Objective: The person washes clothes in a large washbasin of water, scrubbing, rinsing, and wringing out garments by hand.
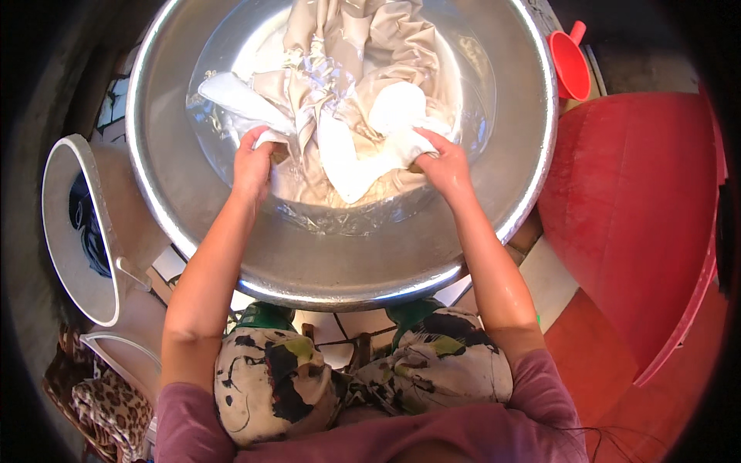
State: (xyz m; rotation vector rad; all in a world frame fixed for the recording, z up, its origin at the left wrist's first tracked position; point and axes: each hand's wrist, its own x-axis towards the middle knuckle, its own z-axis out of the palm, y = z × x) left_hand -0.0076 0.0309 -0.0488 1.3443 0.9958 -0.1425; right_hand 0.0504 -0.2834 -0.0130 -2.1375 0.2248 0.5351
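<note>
A large round metal basin (359,266) of water stands before my knees. Soaking in it is a beige cloth garment (399,40) with white parts, bunched and creased. My left hand (253,159) pinches a white edge of the cloth at the left. On the right, my right hand (441,157) grips another white section (405,144), thumb on top. Between the hands a white strip (347,168) hangs in a V shape over the beige fabric. Fingertips of both hands are partly hidden by the cloth.
A white plastic bucket (130,191) with dark cloth (90,226) inside stands left. At the right is a big red tub (631,191), with a red dipper (570,63) behind it. Leopard-print fabric (113,411) lies at lower left. Floor tiles (550,272) show around the basin.
</note>
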